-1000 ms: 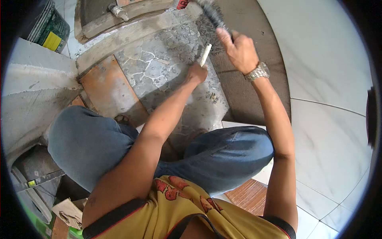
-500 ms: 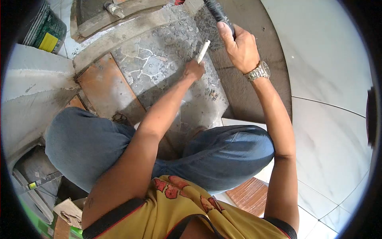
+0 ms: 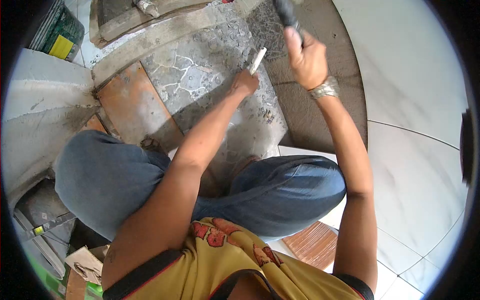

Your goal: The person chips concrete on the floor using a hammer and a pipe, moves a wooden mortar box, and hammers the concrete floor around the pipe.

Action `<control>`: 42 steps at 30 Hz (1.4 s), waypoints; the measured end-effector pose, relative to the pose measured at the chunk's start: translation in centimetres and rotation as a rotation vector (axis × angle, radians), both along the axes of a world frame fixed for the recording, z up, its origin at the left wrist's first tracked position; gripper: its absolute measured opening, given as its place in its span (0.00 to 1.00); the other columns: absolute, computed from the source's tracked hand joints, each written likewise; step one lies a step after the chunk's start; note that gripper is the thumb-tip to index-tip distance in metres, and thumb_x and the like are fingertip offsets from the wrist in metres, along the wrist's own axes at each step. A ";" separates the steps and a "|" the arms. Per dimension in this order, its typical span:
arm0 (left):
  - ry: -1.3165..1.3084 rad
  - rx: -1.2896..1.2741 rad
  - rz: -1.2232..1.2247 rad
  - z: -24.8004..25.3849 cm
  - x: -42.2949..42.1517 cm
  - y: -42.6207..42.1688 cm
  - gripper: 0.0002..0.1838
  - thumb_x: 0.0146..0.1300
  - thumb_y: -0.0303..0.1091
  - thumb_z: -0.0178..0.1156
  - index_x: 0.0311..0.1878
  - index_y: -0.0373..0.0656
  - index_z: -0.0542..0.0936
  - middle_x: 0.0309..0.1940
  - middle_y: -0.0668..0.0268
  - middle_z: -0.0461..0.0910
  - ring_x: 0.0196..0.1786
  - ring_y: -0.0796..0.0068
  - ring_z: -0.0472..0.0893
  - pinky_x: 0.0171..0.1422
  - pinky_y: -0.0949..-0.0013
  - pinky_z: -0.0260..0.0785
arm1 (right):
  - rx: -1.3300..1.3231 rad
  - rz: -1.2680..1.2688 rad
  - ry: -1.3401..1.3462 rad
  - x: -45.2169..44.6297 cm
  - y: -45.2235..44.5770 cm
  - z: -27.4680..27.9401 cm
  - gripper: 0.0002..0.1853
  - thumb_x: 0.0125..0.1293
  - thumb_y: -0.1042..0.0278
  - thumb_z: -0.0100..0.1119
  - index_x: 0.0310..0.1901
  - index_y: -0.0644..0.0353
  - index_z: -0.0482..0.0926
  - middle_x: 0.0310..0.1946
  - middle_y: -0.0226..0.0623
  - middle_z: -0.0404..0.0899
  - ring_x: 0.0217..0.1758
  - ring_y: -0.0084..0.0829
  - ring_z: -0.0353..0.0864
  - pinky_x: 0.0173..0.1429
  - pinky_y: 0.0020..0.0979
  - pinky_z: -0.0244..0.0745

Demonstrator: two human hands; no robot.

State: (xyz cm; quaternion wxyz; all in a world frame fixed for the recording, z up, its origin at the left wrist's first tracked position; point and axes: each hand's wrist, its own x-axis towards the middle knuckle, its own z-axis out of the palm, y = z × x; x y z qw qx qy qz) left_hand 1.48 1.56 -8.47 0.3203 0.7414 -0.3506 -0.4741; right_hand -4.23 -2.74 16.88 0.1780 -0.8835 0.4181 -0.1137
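My left hand (image 3: 246,82) is closed around a chisel (image 3: 257,61), whose pale shaft sticks up out of the fist. Its lower tip is hidden by the hand. Beneath lies a rough grey floor (image 3: 200,70) with cracked mortar, pale lines and loose chips. My right hand (image 3: 309,62), with a metal-banded watch (image 3: 326,88) on the wrist, grips the black handle of a hammer (image 3: 287,15). The hammer's head lies outside the view, and the handle is blurred. It is raised to the right of the chisel, apart from it.
A brown board (image 3: 137,102) lies left of the rough floor. At upper left stand a dark green bucket (image 3: 67,37) and a wooden-edged tray (image 3: 175,22). Pale marbled tiles (image 3: 410,165) cover the right side. A spirit level (image 3: 52,224) and a cardboard box (image 3: 87,262) sit lower left.
My right hand has shifted slightly right with the hammer, whose handle is now smeared by motion. The left hand keeps its hold on the chisel, almost in place.
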 end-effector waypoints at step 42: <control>0.212 -0.194 0.110 -3.5 -2.8 0.8 0.31 0.74 0.54 0.42 0.51 0.31 0.79 0.47 0.36 0.80 0.54 0.32 0.77 0.60 0.42 0.67 | -0.095 0.223 0.327 1.5 0.4 -1.1 0.37 0.69 0.30 0.50 0.33 0.66 0.81 0.22 0.59 0.81 0.31 0.57 0.86 0.34 0.48 0.82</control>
